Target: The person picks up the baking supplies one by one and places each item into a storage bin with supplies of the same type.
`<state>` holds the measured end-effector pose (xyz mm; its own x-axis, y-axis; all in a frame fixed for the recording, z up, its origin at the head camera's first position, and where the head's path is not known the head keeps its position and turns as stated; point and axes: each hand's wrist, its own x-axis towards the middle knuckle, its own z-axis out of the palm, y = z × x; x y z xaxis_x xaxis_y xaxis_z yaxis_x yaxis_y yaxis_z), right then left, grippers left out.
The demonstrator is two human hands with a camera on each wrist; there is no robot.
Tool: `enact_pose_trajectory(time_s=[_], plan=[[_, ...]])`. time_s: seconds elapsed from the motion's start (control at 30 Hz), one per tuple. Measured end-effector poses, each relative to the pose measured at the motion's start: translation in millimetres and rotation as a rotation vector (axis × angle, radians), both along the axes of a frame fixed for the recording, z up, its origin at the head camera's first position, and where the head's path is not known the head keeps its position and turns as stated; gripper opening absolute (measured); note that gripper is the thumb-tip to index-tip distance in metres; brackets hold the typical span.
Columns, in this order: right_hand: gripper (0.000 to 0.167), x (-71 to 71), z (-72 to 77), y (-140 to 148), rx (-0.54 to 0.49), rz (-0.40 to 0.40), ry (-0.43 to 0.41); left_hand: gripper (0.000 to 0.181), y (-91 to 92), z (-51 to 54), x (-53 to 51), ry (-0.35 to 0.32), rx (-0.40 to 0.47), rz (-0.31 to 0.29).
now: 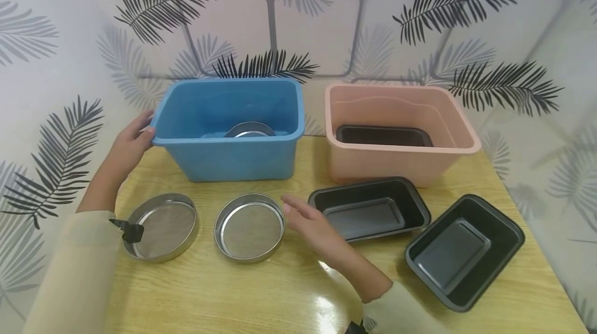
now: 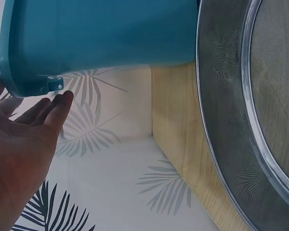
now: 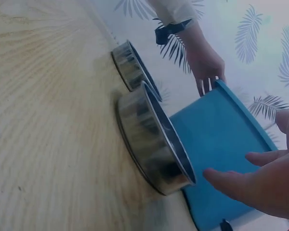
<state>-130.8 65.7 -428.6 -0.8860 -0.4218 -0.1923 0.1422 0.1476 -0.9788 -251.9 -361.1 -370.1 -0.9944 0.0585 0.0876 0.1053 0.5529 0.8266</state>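
My left hand (image 1: 132, 143) grips the left rim of a blue plastic bin (image 1: 235, 160), thumb on one side and fingers on the other, as the left wrist view also shows. Below that wrist lies a round metal sieve (image 1: 170, 227) with fine mesh. A second round sieve (image 1: 254, 227) lies to its right. Just beside this one, my right hand (image 1: 314, 227) hovers with fingers extended and nothing held. Inside the blue bin a round metal piece (image 1: 250, 129) shows only in part. Behind the right hand sits a dark loaf pan (image 1: 368, 214), partly covered by it.
A pink plastic bin (image 1: 396, 160) stands right of the blue one, with a dark pan (image 1: 384, 136) in it. Another dark loaf pan (image 1: 464, 251) lies at the right of the wooden table (image 1: 210, 297). A leaf-patterned wall covering (image 1: 317, 28) rises behind.
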Motion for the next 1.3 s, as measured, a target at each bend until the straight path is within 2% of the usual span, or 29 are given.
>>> enact_pose_trajectory(time_s=[0.13, 0.5, 0.67, 0.97, 1.17, 1.3], plan=[[0.062, 0.2, -6.6, -10, 0.005, -0.027, 0.017, 0.062, 0.3, -0.3, -1.8, -0.004, 0.008, -0.010], [0.062, -5.3, -29.5, -30, 0.008, -0.067, 0.008, 0.065, -3.8, -5.1, -3.3, -0.061, 0.117, -0.039], [0.058, -7.4, -39.9, -38, -0.008, -0.085, 0.032, 0.063, -5.1, -8.5, -6.2, -0.065, 0.153, -0.057], [0.053, -9.2, -57.2, -43, 0.052, -0.113, 0.082, 0.062, -0.8, -7.5, -5.5, -0.059, 0.203, -0.084], [0.052, -8.7, -60.8, -45, 0.069, -0.105, 0.135, 0.061, -0.9, -8.5, -6.2, -0.052, 0.191, -0.081], [0.053, -9.6, -58.6, -44, 0.084, -0.082, 0.141, 0.061, -0.7, -8.9, -7.3, -0.053, 0.189, -0.075]])
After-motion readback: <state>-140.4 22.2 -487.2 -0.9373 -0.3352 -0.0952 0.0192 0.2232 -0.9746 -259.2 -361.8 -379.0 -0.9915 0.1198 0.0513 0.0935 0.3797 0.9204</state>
